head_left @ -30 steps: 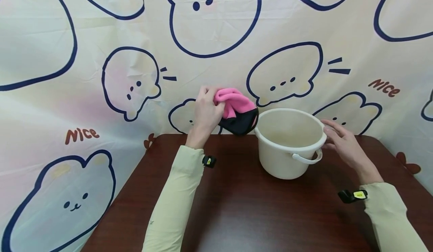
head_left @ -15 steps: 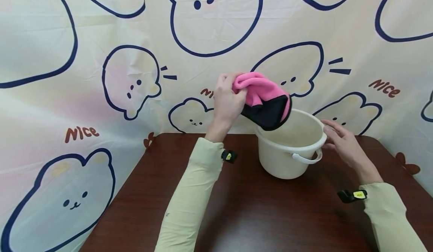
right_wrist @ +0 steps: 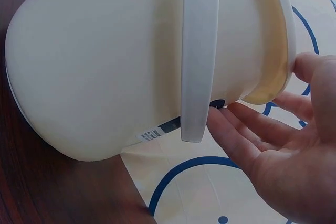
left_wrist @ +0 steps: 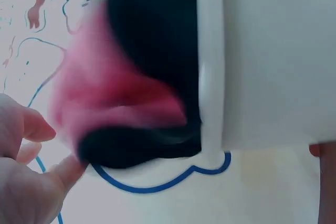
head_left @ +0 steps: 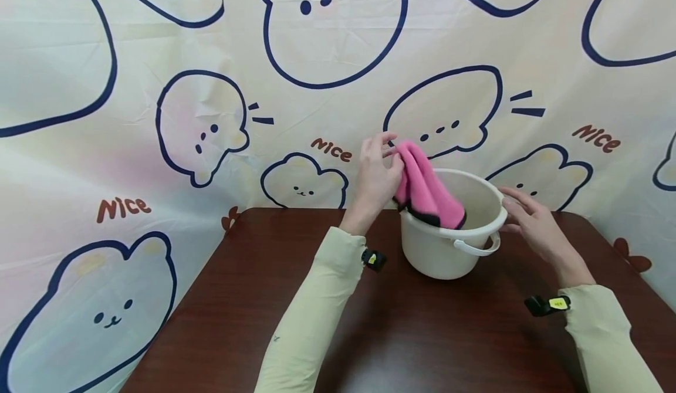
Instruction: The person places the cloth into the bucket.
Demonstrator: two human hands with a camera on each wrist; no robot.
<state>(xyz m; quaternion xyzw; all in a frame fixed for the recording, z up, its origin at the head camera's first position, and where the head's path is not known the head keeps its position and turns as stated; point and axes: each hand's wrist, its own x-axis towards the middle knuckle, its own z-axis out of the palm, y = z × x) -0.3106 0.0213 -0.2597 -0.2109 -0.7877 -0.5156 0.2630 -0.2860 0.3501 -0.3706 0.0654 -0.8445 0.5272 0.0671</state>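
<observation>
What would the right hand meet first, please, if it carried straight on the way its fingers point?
Probably the bucket: the right hand points left at its rim, fingertips already at or almost touching its side, though depth is hard to judge.

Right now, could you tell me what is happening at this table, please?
A person is putting a pink and black cloth into a cream plastic bucket on a dark wooden table. The left hand pinches the cloth's top at the near rim, and most of the cloth already hangs inside. The right hand rests open against the bucket's far side, beside the lowered handle.
</observation>
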